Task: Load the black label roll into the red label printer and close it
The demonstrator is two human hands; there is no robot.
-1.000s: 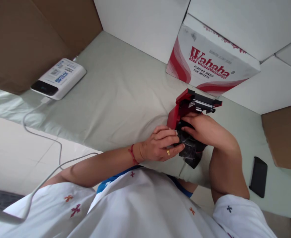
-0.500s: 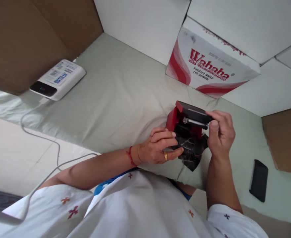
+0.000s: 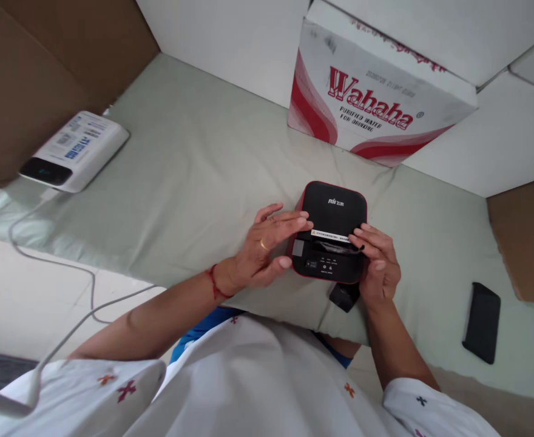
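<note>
A small black printer (image 3: 335, 209) with red sides lies on the green cloth in front of me, its lid down and a white warning strip along the lid's front edge. A dark slot with something black and shiny in it runs below that strip. My left hand (image 3: 267, 246) is at the printer's left side, fingers stretched and fingertips touching the lid's edge, thumb apart. On the right side, my right hand (image 3: 380, 264) grips the printer with bent fingers, fingertips at the lid's front corner. A black crumpled piece (image 3: 344, 296) pokes out beneath the near edge.
The cloth-covered surface (image 3: 203, 164) has a white power bank-like device (image 3: 78, 149) with a grey cable (image 3: 67, 270) at left. A black phone-like slab (image 3: 482, 323) lies at right. Behind stands a Wahaha water carton (image 3: 380, 91); brown cardboard (image 3: 526, 243) borders the right.
The printer's lid, raised before with the red inside showing, is now down. My left hand has shifted from the black piece in front to the lid's left edge; the view has moved slightly.
</note>
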